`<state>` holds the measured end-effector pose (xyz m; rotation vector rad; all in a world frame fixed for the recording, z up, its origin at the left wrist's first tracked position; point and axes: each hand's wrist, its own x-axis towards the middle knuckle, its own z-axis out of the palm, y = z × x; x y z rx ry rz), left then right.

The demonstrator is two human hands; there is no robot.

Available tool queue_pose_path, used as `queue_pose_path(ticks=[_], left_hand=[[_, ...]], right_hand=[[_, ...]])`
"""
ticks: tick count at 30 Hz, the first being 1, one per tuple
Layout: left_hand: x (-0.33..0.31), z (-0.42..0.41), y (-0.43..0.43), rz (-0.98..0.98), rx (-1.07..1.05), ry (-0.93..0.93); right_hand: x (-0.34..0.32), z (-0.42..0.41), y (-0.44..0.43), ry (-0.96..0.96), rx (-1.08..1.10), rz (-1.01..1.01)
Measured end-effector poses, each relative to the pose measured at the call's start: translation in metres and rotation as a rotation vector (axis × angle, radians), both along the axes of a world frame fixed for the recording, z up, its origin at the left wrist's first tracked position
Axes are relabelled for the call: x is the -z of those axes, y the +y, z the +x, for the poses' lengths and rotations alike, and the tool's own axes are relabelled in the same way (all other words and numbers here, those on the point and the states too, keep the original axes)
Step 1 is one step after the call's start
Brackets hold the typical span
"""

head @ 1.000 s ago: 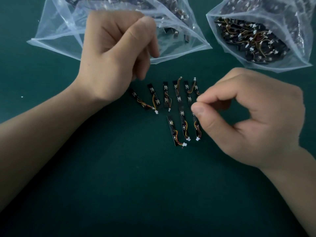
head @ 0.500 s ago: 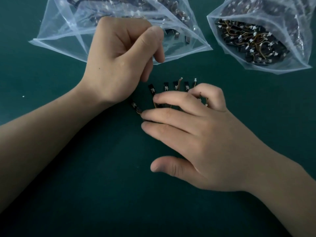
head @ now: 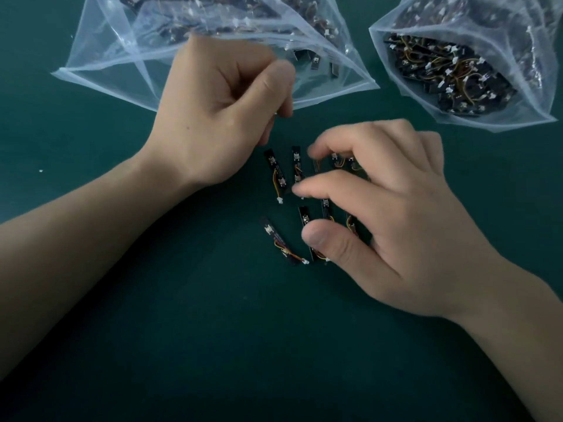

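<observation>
Your right hand (head: 396,214) arches over the wired strips (head: 276,172) on the table (head: 213,345), fingers (head: 332,184) spread and holding nothing, the strips lying lengthwise away from you right beneath them, while your left hand (head: 219,117) hangs curled just beyond, contents hidden.

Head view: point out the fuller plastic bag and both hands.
fuller plastic bag (head: 502,121), head view, bare lower edge
left hand (head: 219,117), head view, back of hand
right hand (head: 396,214), head view, back of hand

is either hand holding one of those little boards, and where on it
No hold shows. The right hand spreads over the boards, thumb over one; the left hand is fisted, anything inside hidden.
</observation>
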<state>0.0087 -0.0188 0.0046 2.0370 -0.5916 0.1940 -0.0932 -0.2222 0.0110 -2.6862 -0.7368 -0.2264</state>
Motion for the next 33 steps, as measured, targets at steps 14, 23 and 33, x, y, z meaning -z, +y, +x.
queue_pose_path(ticks=[14, 23, 33], left_hand=[[-0.003, -0.001, 0.010, 0.500, 0.239, -0.069], [0.001, 0.007, 0.013, 0.382, 0.332, 0.015], [0.000, 0.009, 0.013, 0.383, 0.356, 0.053]], right_hand=[[0.003, -0.003, -0.006, 0.110, -0.236, 0.020], [0.000, -0.004, -0.008, 0.076, -0.266, 0.029], [0.002, -0.004, -0.007, 0.012, -0.282, 0.013]])
